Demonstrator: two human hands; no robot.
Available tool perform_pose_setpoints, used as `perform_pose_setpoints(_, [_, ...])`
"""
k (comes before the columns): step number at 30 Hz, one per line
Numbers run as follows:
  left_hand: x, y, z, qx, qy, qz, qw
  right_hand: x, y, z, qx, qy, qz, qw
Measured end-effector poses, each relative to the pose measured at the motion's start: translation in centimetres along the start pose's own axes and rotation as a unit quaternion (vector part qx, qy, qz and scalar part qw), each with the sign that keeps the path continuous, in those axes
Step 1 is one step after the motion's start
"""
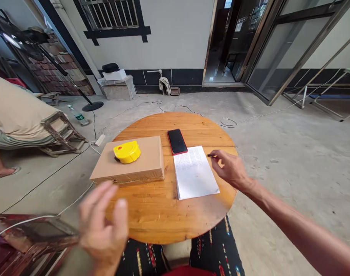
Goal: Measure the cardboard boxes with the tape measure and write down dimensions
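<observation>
My right hand (231, 168) is pinched on a thin black pen-like thing (210, 155), just past the right edge of a stack of white paper (195, 178). Only the dark end shows; my fingers hide the rest. Rows of small marks fill the upper part of the top sheet. My left hand (103, 226), blurred, hovers over the near left of the table with fingers apart and nothing in it. Beyond it lies a brown cardboard box (147, 157) with a yellow tape measure (127, 151) on top. A black phone in a red case (177, 141) touches the paper's top edge.
Everything rests on a round wooden table (152, 214) at my knees. To the left are a person on a low wooden stool (67, 134), a standing fan (91, 106), a plastic bottle (77, 115) and cables. A wooden chair (33, 245) stands at the near left.
</observation>
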State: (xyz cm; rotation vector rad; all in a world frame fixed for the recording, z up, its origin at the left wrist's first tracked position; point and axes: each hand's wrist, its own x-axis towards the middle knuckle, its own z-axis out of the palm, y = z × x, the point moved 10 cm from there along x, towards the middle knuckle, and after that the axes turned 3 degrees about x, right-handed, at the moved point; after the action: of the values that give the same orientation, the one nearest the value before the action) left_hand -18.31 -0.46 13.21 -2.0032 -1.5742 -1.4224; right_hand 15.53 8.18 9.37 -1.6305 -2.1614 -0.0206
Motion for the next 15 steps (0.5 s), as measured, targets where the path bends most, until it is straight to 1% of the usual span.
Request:
perform_pose_setpoints(1, [-0.3, 3.3, 1.0, -0.037, -0.035, 0.044, 0.998, -0.5, 0.6, -1.7, 0.056, 0.046, 0.039, 0.997])
perform_pose_setpoints(2, [-0.6, 6.3, 2.6, -0.073, -0.087, 0.083, 0.990, -1.1, 1.1, -3.0, 0.126, 0.081, 0.074, 0.986])
perform_pose_setpoints(3, [-1.0, 8.9, 4.3, -0.109, -0.142, 0.113, 0.977, -1.8, 1.5, -4.0, 0.200, 0.107, 0.103, 0.968])
perform_pose_setpoints(4, [-1.2, 11.0, 5.7, -0.133, -0.183, 0.135, 0.965, -2.5, 1.7, -4.5, 0.264, 0.120, 0.123, 0.949])
perform_pose_setpoints(6, [-1.4, 13.6, 8.2, -0.149, -0.238, 0.159, 0.946, -3.7, 1.6, -5.2, 0.333, 0.128, 0.138, 0.924])
perform_pose_setpoints(8, [-1.2, 14.9, 9.5, -0.152, -0.258, 0.180, 0.937, -5.0, 1.8, -5.9, 0.351, 0.152, 0.145, 0.913])
perform_pose_setpoints(10, [-0.5, 15.6, 9.6, -0.162, -0.241, 0.200, 0.936, -6.4, 2.8, -6.2, 0.365, 0.184, 0.173, 0.896])
perform_pose_setpoints(12, [0.4, 16.0, 9.2, -0.171, -0.213, 0.210, 0.939, -7.6, 4.3, -5.9, 0.412, 0.212, 0.216, 0.859])
perform_pose_setpoints(13, [0.7, 16.1, 9.4, -0.169, -0.212, 0.210, 0.939, -8.0, 4.8, -5.5, 0.443, 0.217, 0.230, 0.839])
perform_pose_setpoints(14, [0.8, 16.1, 10.1, -0.158, -0.230, 0.208, 0.937, -8.2, 5.1, -5.2, 0.470, 0.219, 0.237, 0.821])
perform_pose_setpoints(15, [0.5, 16.0, 11.3, -0.140, -0.267, 0.206, 0.931, -8.2, 5.2, -4.9, 0.491, 0.214, 0.237, 0.810])
